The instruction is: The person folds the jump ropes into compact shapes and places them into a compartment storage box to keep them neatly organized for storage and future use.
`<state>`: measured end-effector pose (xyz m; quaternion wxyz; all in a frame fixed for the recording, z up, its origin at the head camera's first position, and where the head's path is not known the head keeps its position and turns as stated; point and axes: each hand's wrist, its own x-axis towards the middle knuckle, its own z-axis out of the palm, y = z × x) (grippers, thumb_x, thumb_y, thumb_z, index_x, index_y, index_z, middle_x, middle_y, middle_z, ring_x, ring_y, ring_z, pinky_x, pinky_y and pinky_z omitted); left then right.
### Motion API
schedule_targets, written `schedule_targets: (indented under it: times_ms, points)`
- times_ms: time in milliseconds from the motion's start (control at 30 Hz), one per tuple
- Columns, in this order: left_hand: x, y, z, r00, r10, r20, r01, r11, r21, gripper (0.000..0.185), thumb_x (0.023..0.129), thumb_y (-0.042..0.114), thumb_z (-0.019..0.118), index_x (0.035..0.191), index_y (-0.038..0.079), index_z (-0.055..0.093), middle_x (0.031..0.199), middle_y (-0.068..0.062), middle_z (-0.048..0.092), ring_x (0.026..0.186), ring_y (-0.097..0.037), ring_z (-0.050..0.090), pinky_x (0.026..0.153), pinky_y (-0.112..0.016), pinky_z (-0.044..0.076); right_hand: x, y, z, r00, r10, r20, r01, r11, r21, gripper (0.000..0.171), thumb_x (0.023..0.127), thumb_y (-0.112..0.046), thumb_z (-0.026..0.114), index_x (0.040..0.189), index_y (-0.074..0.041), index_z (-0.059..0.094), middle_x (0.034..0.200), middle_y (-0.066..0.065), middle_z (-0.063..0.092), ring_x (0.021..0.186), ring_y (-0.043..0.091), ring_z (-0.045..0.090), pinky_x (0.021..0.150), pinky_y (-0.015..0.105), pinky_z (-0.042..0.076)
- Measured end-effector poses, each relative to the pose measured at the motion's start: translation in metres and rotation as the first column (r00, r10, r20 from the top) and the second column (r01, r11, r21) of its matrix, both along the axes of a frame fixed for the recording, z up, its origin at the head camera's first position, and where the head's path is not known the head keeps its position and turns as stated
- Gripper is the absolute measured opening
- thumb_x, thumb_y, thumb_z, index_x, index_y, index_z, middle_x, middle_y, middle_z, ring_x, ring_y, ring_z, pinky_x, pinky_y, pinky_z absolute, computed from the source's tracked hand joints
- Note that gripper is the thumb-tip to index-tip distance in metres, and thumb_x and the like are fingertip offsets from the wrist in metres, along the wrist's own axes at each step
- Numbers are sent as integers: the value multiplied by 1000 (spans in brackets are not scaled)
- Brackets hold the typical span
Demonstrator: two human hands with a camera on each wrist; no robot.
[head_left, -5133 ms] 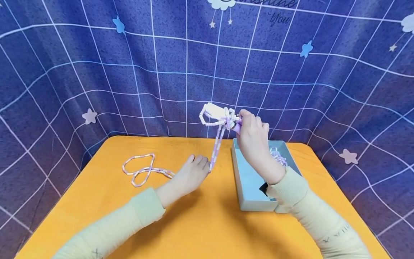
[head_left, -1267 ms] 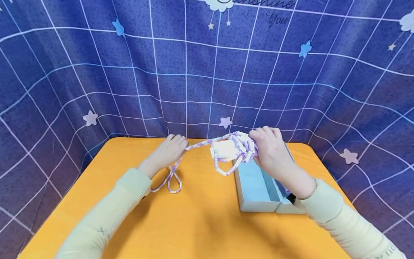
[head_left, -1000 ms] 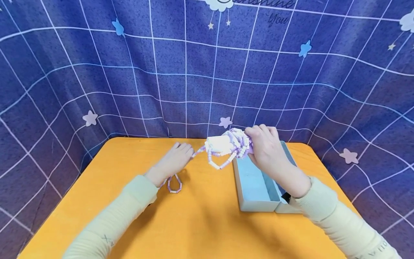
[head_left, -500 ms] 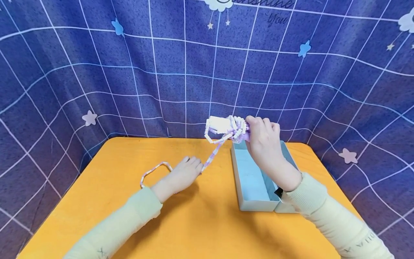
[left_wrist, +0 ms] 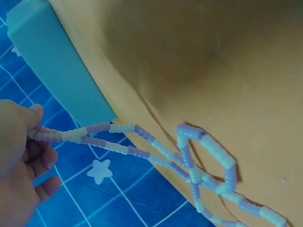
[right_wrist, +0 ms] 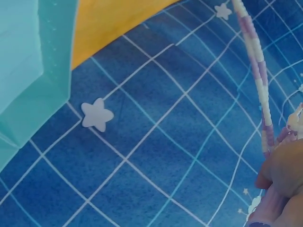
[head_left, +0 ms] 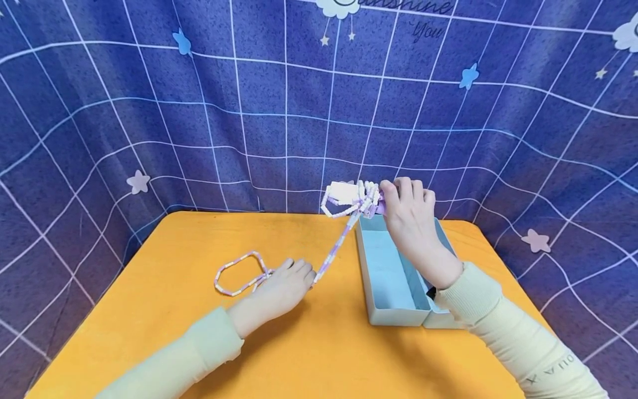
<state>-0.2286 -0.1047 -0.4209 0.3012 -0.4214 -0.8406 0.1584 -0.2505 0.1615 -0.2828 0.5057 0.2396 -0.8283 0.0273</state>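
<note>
A white and purple beaded skipping rope (head_left: 335, 252) is partly wound into a bundle (head_left: 351, 198) around its handles. My right hand (head_left: 399, 195) grips that bundle in the air above the far end of a light blue box (head_left: 371, 277). One strand slants down, taut, to my left hand (head_left: 299, 272), which lies low on the orange table (head_left: 309, 349) and pinches the strand. Behind it the loose end lies as a loop (head_left: 239, 272). In the left wrist view the fingers (left_wrist: 28, 142) pinch the doubled rope (left_wrist: 94, 135). The right wrist view shows the rope (right_wrist: 258, 71) rising from my hand (right_wrist: 284, 182).
The open blue box (left_wrist: 57, 66) stands at the table's right side, its inside hidden partly by my right forearm. A blue grid cloth with stars (head_left: 249, 111) hangs close behind and around the table. The table's front half (head_left: 299, 360) is bare orange surface.
My left hand came back from the far edge toward the front and pulled the strand taut. The right hand lifted the bundle slightly; more rope sits on the bundle, less on the table.
</note>
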Motion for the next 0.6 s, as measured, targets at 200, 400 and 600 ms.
schedule_targets:
  times_ms: [200, 400, 600]
  points:
    - [13, 0, 8, 999, -26, -21, 27, 1000, 10, 25, 96, 24, 34, 92, 10, 55, 88, -4, 51, 81, -20, 46, 70, -31, 33, -9, 5, -6, 1000, -23, 7, 23, 1000, -4, 17, 99, -11, 33, 110, -6, 45, 94, 19, 47, 82, 38, 44, 64, 50, 32]
    - [25, 2, 19, 1000, -27, 0, 27, 1000, 2, 25, 97, 25, 34, 93, 9, 53, 87, -3, 49, 80, -20, 44, 69, -30, 31, -16, 10, -10, 996, -90, 18, 90, 996, 3, 23, 100, -12, 26, 110, -5, 46, 94, 19, 48, 82, 38, 45, 64, 51, 33]
    - [36, 7, 32, 998, -66, 10, 66, 998, 10, 22, 97, 24, 35, 92, 11, 52, 88, -2, 49, 81, -19, 45, 70, -30, 31, -21, 12, -15, 988, -148, 37, 148, 989, 4, 26, 100, -13, 25, 112, -5, 47, 93, 19, 47, 81, 38, 44, 64, 50, 32]
